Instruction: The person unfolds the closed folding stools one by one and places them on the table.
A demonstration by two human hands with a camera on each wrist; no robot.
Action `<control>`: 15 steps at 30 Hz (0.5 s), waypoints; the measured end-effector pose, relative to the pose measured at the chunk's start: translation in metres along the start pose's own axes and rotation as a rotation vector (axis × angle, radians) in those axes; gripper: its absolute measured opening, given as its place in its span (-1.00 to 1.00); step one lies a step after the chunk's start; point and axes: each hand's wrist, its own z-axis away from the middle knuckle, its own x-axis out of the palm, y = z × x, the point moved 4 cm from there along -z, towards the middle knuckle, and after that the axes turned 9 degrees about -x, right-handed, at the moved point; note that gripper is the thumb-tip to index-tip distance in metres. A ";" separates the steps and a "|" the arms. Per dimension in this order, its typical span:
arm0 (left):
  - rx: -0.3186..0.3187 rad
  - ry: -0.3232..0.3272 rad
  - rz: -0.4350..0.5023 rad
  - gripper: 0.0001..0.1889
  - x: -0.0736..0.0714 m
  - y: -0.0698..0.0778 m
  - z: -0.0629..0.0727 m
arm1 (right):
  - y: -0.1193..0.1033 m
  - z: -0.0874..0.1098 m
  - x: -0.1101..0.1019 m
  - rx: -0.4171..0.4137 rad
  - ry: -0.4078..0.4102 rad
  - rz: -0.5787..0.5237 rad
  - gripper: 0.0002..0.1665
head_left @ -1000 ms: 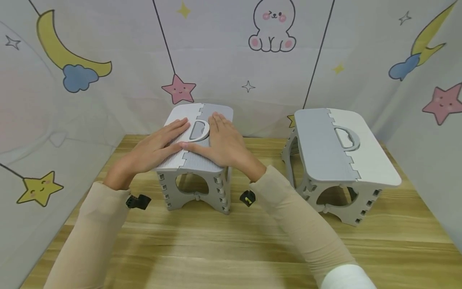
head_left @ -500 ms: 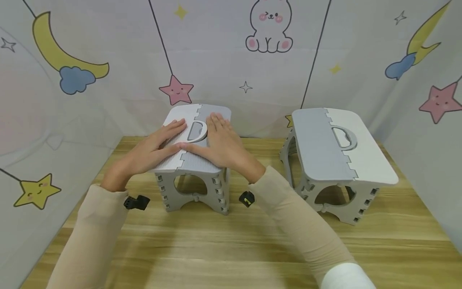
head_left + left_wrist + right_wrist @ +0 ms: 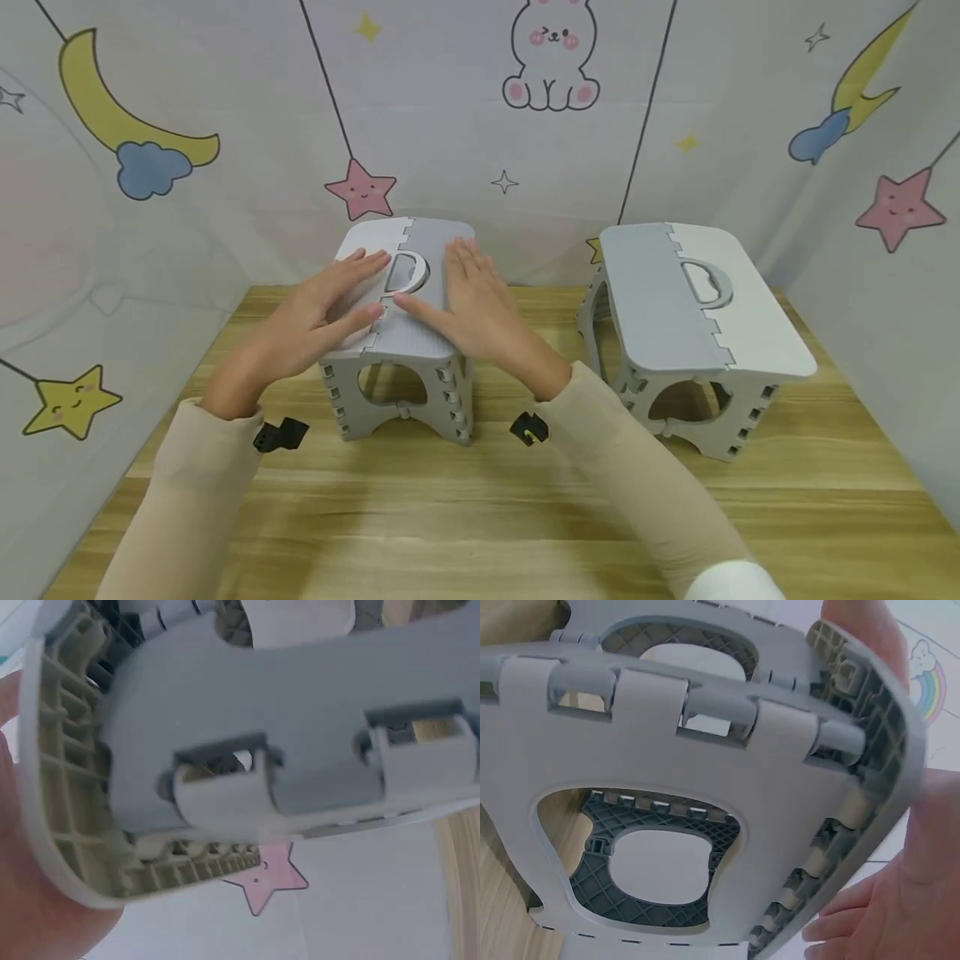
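Two folding step stools stand unfolded on the wooden table. In the head view, both of my hands are over the left stool (image 3: 411, 332), whose top is half white, half grey with a white carrying handle (image 3: 422, 273). My left hand (image 3: 300, 325) lies over the white half, fingers extended. Flat fingers of my right hand (image 3: 483, 312) lie along the grey half, right of the handle. A small gap separates the two thumbs. The wrist views show this stool's legs from close up: a hinged end panel (image 3: 285, 720) and a side panel (image 3: 637, 750) with a large cutout.
The right stool (image 3: 660, 308), grey and white with a grey handle, stands beside my right forearm. A white cloth backdrop (image 3: 450, 125) with printed stars, moons and a bear encloses the wooden table (image 3: 420, 517) at the back and sides. Small black wrist devices (image 3: 281, 435) hang below the sleeves.
My thumbs, which met over the stool's seam, have come apart. The right hand has shifted right, the left hand slightly left. The whole head view has drifted a little; both stools stay in place.
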 end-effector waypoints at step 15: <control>0.315 0.129 -0.222 -0.30 0.028 0.067 0.037 | -0.001 0.080 -0.015 -0.114 -0.038 0.116 0.23</control>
